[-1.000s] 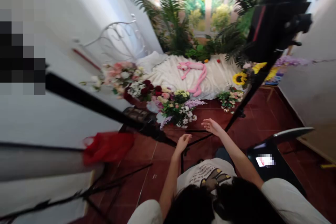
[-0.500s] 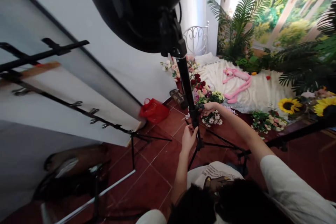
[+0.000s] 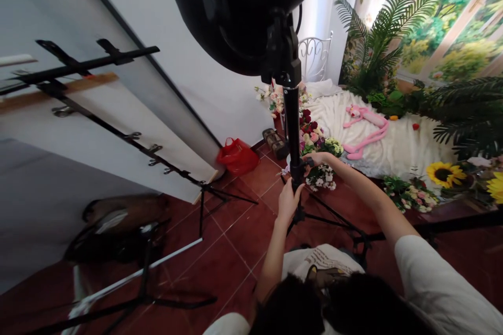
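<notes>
A black light stand (image 3: 291,120) rises in front of me, with a large black studio lamp (image 3: 239,15) on its top. My left hand (image 3: 287,201) is closed around the pole just below a collar, thumb on the near side. At that collar my right hand (image 3: 317,159) is closed on a black clamp knob (image 3: 308,163) on the right side of the pole; part of its fingers is hidden behind the stand. The stand's legs (image 3: 334,222) spread over the red tiled floor below my hands.
Left stands a black backdrop frame (image 3: 118,131) with metal clips and a white board. A red plastic bag (image 3: 238,156) lies by the wall. Artificial flowers (image 3: 411,193), a pink plush toy (image 3: 367,131) on a white blanket and palm fronds (image 3: 393,15) are to the right.
The view has shifted, so the lamp and upper pole appear farther right. Both hands stay on the stand; the left hand sits slightly higher and closer around the pole.
</notes>
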{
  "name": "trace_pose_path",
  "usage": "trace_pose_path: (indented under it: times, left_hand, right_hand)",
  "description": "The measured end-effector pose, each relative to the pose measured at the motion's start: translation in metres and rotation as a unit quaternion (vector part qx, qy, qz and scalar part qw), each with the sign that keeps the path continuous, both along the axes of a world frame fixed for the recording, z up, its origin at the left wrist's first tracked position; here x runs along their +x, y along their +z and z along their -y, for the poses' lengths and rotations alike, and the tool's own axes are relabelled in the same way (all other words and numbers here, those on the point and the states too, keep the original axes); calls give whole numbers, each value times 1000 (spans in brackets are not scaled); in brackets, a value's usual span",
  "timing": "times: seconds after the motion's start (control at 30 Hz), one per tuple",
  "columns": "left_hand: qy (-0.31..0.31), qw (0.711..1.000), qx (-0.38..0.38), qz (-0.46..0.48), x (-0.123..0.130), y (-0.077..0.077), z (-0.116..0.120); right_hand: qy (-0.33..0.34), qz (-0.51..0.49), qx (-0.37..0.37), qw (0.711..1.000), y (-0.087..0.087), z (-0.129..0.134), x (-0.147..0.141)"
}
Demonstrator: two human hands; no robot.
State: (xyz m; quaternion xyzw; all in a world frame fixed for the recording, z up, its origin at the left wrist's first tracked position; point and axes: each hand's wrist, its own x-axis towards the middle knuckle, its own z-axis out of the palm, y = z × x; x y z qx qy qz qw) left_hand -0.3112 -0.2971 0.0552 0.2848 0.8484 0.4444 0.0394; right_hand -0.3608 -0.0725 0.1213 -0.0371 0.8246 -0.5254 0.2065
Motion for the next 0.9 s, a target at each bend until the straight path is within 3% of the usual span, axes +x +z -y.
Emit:
trace_pose_path:
  times: [0.07,0.13,0.2,0.3,0.43,0.57,0.73,0.9]
  left_hand:
    - [4,1000,-6,-10,1,-1,0]
    - [7,1000,-12,-18,1,-1,0]
    - [7,1000,-18,-24,1,-1,1]
    - [8,999,-27,-30,0,0,1]
    - [7,999,-32,-39,-2,-3,1]
    - [12,998,-34,-52,-3,-8,1]
    - [9,997,-31,-64,-3,-8,1]
    - [3,997,-24,-69,-4,-9,2]
  right_hand:
    - [34,-76,10,996,-2,4,5]
    - [20,-141,30,989,-12,12,16]
    - [-54,-233,83,967,-28,22,33]
    - [-172,-349,164,907,-56,41,61]
    - [-279,-427,178,841,-80,67,91]
    - [-334,-430,169,822,-79,83,104]
    - [-374,-415,188,808,-66,81,106]
    - [-336,-426,195,817,-56,87,111]
